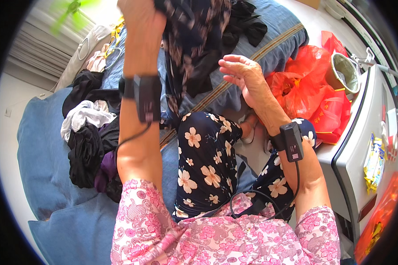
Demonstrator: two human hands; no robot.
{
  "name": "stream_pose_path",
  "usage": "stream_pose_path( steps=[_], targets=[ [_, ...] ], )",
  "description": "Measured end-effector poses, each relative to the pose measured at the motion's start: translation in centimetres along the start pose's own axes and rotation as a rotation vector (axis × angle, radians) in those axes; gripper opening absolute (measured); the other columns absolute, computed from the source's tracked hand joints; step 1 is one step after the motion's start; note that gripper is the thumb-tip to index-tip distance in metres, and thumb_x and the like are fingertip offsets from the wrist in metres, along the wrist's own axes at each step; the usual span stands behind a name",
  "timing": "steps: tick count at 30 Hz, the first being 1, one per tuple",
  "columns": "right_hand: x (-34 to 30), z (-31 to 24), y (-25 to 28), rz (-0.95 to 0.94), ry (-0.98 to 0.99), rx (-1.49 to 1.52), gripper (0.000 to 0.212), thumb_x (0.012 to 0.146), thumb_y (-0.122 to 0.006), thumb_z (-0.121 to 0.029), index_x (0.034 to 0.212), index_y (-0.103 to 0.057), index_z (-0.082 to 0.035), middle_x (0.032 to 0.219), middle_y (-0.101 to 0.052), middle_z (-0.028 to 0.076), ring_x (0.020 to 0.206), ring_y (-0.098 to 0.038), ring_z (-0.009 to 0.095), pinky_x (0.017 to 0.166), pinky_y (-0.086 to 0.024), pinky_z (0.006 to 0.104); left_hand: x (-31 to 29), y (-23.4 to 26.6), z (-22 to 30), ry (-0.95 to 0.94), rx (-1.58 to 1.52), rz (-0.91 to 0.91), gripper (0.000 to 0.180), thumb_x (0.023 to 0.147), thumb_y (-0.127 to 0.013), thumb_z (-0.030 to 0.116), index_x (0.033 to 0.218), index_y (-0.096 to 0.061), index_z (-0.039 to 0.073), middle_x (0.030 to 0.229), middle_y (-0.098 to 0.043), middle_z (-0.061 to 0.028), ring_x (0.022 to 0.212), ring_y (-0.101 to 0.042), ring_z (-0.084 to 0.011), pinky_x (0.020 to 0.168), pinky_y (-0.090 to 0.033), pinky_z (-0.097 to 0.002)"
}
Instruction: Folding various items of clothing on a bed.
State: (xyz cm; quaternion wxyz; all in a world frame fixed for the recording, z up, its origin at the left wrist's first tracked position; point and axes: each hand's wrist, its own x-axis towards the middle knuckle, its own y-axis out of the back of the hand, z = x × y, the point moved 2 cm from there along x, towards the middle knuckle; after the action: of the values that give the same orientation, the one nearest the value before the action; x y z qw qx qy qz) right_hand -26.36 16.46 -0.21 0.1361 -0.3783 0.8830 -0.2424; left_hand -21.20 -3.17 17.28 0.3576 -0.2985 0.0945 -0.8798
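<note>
Pink floral sleeves fill the near edge. Farther up, the left hand (139,17) has its fingers closed on a dark patterned garment (194,44), which hangs lengthwise down over the blue bed (44,145). Right hand (241,75), fingers spread and empty, hovers just right of the cloth.

My left grip (139,17) closes on a dark patterned garment (194,39) of thin, soft, matt cloth that drapes in loose folds. The bed (48,145) beneath wears a blue, denim-like matt cover. Beside it, red plastic bags (311,88) shine glossy and crinkled, a metal pot (344,73) gleams dully, and the white appliance (362,145) looks smooth and hard.
</note>
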Motion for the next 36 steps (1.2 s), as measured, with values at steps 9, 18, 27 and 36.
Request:
stream_pose_path(
  steps=[9, 18, 27, 36],
  targets=[
    [-0.1, 0.8, 1.7, 0.145, -0.053, -0.046, 0.029, 0.082, -0.065, -0.015, 0.106, -0.056, -0.001, 0.098, -0.065, 0.01, 0.085, -0.063, 0.016, 0.074, -0.05, 0.0276, 3.0, 1.3, -8.0, 0.083, 0.535, -0.322, 0.027, 0.075, -0.069, 0.013, 0.095, -0.064, -0.004, 0.091, -0.066, -0.0101, 0.081, -0.063, -0.0173, 0.076, -0.049, -0.0284],
    [0.0, 1.1, 1.1, -0.004, -0.072, -0.097, 0.029, 0.083, -0.062, -0.015, 0.107, -0.058, 0.001, 0.097, -0.067, 0.013, 0.079, -0.065, 0.016, 0.069, -0.053, 0.0261, -15.2, 13.6, -6.0, -0.035, 1.346, -0.226, 0.028, 0.076, -0.067, 0.011, 0.098, -0.061, -0.005, 0.09, -0.065, -0.0156, 0.083, -0.063, -0.0241, 0.078, -0.049, -0.0337],
    [-0.1, 1.4, 0.3, -0.108, -0.178, -0.225, 0.029, 0.086, -0.06, -0.015, 0.11, -0.057, 0.0, 0.101, -0.066, 0.011, 0.083, -0.065, 0.013, 0.072, -0.051, 0.0231, -23.3, 24.4, 6.9, -0.132, 2.396, 0.184, 0.041, 0.072, -0.069, 0.02, 0.101, -0.048, 0.0, 0.106, -0.048, -0.0177, 0.098, -0.05, -0.0341, 0.08, -0.042, -0.0459],
    [-0.2, 1.9, -0.2, -0.175, -0.219, -0.28, 0.03, 0.087, -0.059, -0.015, 0.112, -0.057, 0.001, 0.099, -0.066, 0.011, 0.083, -0.065, 0.012, 0.071, -0.052, 0.0219, -23.1, 33.8, 12.8, 0.132, 2.636, 0.456, 0.016, 0.075, -0.062, 0.013, 0.082, -0.06, -0.001, 0.089, -0.06, -0.0173, 0.088, -0.057, -0.0333, 0.075, -0.048, -0.0454]
  ],
)
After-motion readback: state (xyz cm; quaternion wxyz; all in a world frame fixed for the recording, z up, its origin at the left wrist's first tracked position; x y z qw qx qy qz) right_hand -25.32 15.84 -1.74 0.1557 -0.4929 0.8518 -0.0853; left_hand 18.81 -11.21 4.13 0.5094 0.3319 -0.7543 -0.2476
